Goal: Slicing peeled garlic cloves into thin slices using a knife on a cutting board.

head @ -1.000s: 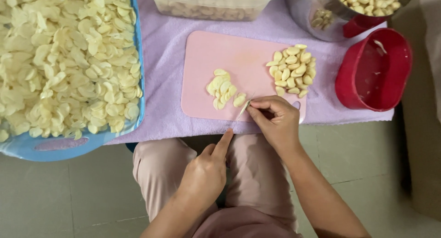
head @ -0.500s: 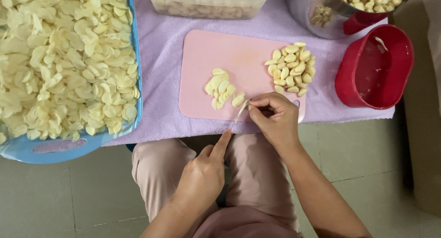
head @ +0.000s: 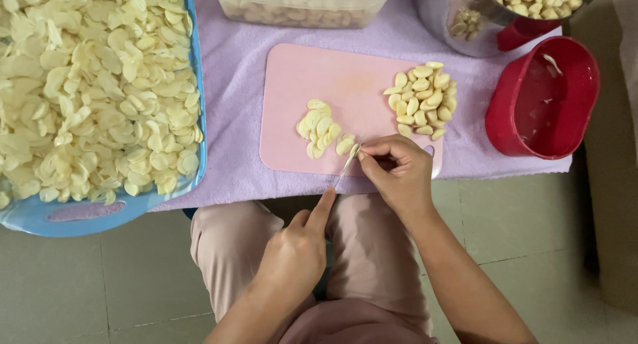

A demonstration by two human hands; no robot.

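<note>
At the lower edge of the pink cutting board [head: 332, 85], centre of frame: left hand [head: 296, 251] gripping a small knife [head: 347, 163], fingers curled shut round the handle, forefinger laid along it. Right hand [head: 395, 168] pinching a garlic clove against the blade, fingertips pressed together; clove itself mostly hidden. Since a second ago, little shift in either hand; one more slice lying beside the sliced heap [head: 322, 130] mid-board. Whole cloves [head: 422, 98] piled right of that. Blue tray [head: 199, 118] of slices upper left; red tub [head: 541, 98] right.
</note>
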